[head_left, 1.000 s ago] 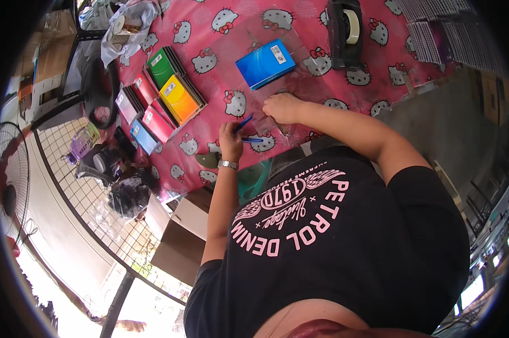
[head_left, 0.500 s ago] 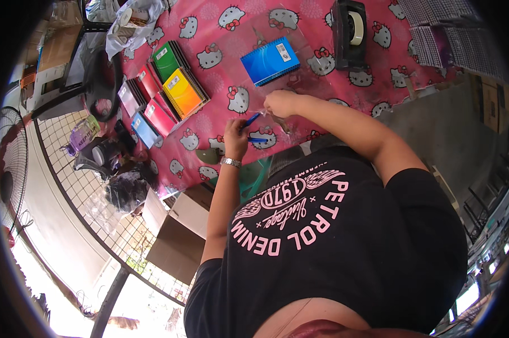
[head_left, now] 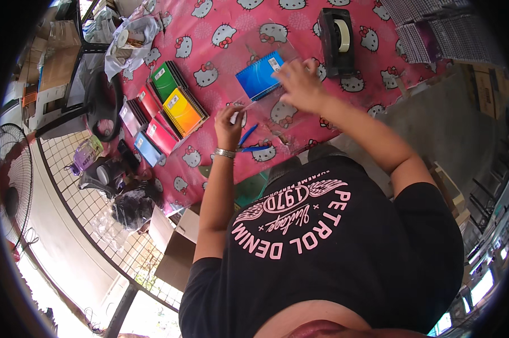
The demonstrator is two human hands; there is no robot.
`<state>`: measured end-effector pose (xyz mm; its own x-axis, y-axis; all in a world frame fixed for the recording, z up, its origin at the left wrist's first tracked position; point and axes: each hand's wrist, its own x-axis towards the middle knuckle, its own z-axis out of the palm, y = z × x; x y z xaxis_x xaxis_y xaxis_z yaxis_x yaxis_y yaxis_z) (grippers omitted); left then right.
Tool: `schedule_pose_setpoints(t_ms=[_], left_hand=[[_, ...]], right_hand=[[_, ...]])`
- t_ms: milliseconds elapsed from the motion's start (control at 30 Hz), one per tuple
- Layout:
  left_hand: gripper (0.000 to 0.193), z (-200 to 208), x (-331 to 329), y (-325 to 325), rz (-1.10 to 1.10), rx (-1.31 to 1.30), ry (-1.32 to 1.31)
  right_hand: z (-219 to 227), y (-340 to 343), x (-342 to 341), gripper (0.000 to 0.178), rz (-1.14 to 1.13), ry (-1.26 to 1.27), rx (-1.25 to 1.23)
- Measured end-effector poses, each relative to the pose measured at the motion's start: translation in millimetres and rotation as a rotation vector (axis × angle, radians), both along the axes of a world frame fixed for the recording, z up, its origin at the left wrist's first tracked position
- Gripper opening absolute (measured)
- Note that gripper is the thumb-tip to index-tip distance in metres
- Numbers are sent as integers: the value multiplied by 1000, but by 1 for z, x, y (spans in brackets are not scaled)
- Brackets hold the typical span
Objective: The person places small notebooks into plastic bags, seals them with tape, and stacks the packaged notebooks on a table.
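A blue spiral notebook (head_left: pixel 258 79) lies on a clear plastic sheet (head_left: pixel 288 46) on the pink tablecloth. My right hand (head_left: pixel 303 85) is over the notebook's right edge, its fingers spread and slightly blurred; it grips nothing that I can see. My left hand (head_left: pixel 229 128) is lower left of the notebook, fingers curled in. A whitish bit shows at its fingertips, too small to make out. Just right of that hand lies a small tool with two blue handles (head_left: pixel 249 135), its kind unclear.
Stacks of coloured spiral notebooks (head_left: pixel 182 111) stand to the left. A black tape dispenser (head_left: pixel 337 45) is beyond my right hand. Packed grey bundles (head_left: pixel 435 42) fill the far right corner. A purple bottle (head_left: pixel 86 154) and black items (head_left: pixel 133 205) are at the left edge.
My left hand has let go of the blue-handled tool, which now lies on the cloth, and has moved slightly up-left. My right hand has swung up and right to the notebook.
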<state>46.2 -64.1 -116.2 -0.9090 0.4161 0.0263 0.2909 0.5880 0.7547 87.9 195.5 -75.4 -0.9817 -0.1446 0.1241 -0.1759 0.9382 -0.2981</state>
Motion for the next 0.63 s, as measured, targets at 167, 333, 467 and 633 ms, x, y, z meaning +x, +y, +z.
schedule_pose_setpoints(t_ms=[167, 333, 467, 633], left_hand=[[16, -13, -25, -3, 215, 381, -545], [33, -14, -2, 32, 326, -52, 161], [60, -3, 41, 88, -212, -514, 381], [75, -18, 44, 108, -187, -616, 295]], right_hand=[[-8, 76, -62, 21, -62, -618, -406], [-21, 91, -82, 19, -129, -856, -646], [-26, 85, -91, 23, -117, -584, -612], [-44, 24, -116, 42, 141, -15, -305]])
